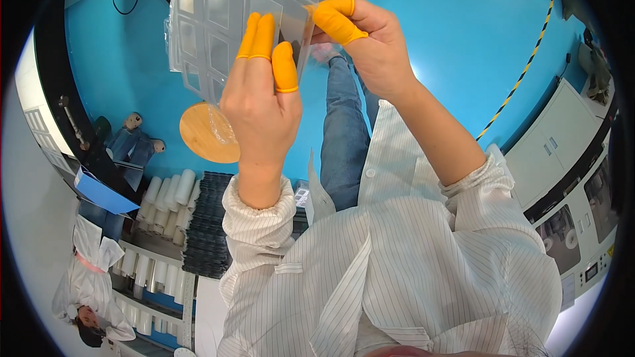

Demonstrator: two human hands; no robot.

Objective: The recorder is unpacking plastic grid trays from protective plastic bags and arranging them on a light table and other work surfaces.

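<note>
Clear plastic trays point(223, 3) with rectangular pockets stand at the top, overlapping one another, with loose clear film along their edges. Across the front of the nearest tray lies my left hand point(260, 109), its fingers stretched out and its thumb apart. Yellow finger cots cover that thumb and two fingers. At the tray's right edge, my right hand point(377, 43) is closed in a pinch on the rim; its thumb and index finger also wear yellow cots. Its fingertips partly hide the gripped edge. What is in the pockets, if anything, I cannot make out.
Below the trays is a round wooden stool point(208, 133). White rolls point(169, 198) fill a rack at lower left, beside a dark ridged stack point(208, 225). Another person point(89, 271) is at far left. A white cabinet point(546, 142) and machines stand right, past striped floor tape point(519, 79).
</note>
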